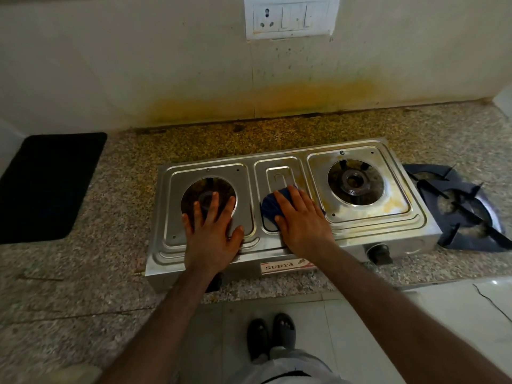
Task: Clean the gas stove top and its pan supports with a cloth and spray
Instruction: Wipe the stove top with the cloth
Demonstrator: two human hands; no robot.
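- Right hand point(300, 221) lies flat with fingers spread and straight, pressing a dark blue cloth point(270, 207) onto the middle panel of the gas stove point(291, 151); most of the cloth is hidden under the palm, so only its crumpled left edge and a bit past the fingertips show.
- Left hand point(212, 235), just to the left of the right hand, rests palm down with fingers fanned out, its fingertips reaching over the rim of the round left burner opening point(219, 187).
- Under both hands the stove top is thin pressed stainless steel, shiny, with raised rectangular ridges and rounded corners.
- Right of the right hand, the second round opening shows a dark ring-shaped burner point(353, 180); the steel around it carries yellowish, smeared stains.
- Farther right, off the stove, 2 dark pan supports point(460, 206) lie stacked on the speckled granite counter point(83, 286); their prongs overlap, and their exact shapes are hard to make out.
- Below the right wrist a front label point(279, 266) reads "SURYA", its right end covered by the forearm; a black knob point(379, 253) sits just right of that arm.
- Far left of the left hand lies a flat black mat point(47, 187) with rounded corners, cut off by the picture's edge.
- Beyond the fingertips, the pale wall point(138, 65) is stained yellow near the counter, and a white switch plate point(291, 19) is cropped at the top.
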